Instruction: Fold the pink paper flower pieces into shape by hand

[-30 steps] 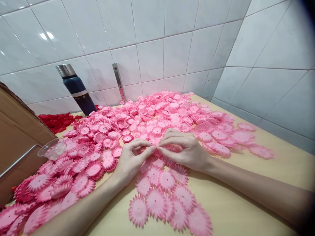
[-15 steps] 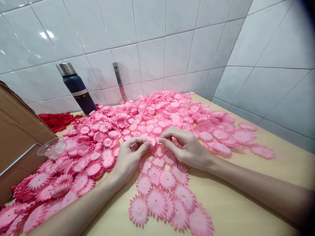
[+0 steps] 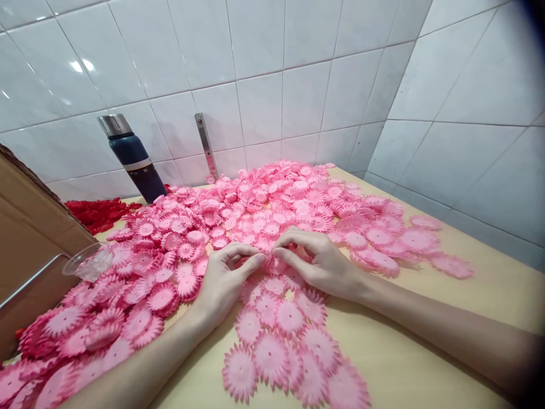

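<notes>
My left hand (image 3: 232, 278) and my right hand (image 3: 317, 258) are close together over the front of a heap of pink fabric flower pieces (image 3: 293, 196). Thumb and fingers of each are pinched, and a pink flower piece (image 3: 268, 250) shows between the fingertips. Its outline blends into the heap behind, and the fingers partly cover it. Below my hands, several flat flower pieces (image 3: 271, 358) with jagged edges and small centre holes lie spread and overlapping on the pale yellow table (image 3: 404, 346).
A dark blue bottle (image 3: 137, 162) with a metal cap stands behind the heap at left. Beside it lie red pieces (image 3: 102, 213). A cardboard box (image 3: 38, 227) and a clear plastic cup (image 3: 87, 262) are on the left. A metal strip (image 3: 206, 145) is against the tiled wall (image 3: 259, 108).
My hands have come slightly closer together, the left fingertips shifting right toward the right ones. The view has tilted a little, and the piles look unchanged.
</notes>
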Demonstrator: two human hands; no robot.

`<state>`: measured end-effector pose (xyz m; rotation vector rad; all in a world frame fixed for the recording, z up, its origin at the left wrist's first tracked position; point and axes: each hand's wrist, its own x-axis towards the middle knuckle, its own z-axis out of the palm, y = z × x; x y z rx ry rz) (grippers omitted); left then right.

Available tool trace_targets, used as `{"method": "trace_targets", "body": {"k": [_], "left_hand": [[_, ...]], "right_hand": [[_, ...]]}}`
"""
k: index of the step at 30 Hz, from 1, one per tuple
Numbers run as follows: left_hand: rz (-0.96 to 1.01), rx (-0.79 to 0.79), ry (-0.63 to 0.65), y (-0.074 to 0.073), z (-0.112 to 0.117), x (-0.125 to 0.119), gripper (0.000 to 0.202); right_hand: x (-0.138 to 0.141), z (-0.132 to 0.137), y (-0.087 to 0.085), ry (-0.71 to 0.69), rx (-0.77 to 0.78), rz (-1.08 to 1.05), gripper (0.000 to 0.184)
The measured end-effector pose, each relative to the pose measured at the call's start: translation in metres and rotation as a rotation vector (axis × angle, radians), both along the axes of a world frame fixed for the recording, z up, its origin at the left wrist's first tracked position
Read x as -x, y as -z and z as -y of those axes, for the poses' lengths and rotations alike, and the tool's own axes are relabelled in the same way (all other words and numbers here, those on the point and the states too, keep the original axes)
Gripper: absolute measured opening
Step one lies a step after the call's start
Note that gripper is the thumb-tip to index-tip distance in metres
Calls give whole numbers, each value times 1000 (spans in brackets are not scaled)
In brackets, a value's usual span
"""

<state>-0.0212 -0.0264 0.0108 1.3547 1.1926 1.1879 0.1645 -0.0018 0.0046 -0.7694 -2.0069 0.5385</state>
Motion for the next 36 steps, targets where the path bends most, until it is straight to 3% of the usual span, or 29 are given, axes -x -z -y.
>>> {"method": "trace_targets", "body": {"k": [3,7,9,12,17,22,27,36], "left_hand": [[46,7,-15,2,-1,1,17],[100,1,-89,3,-2,2,20],[121,22,-115,3,-2,3,21],[130,49,-99,4,-2,3,22],[55,2,-61,2,-1,1,17],[-47,-116,60,-2,1,0,8],[-70,-117,102,-4,3,-1,13],[111,-9,73,2,2,-1,17]], "right_hand": [[-1,-2,2,91,24,-48,12],[-4,-8,8,339,107,-210,19],[-4,-10,9,358,127,-229,19],[-4,-10,9,280,85,-177,14],[-5,-8,6,506,1,-272,14],[-1,0,4,153,-191,12,15],[0,-1,5,107,-153,-2,7],[-1,0,4,55,-74,7,12]]}}
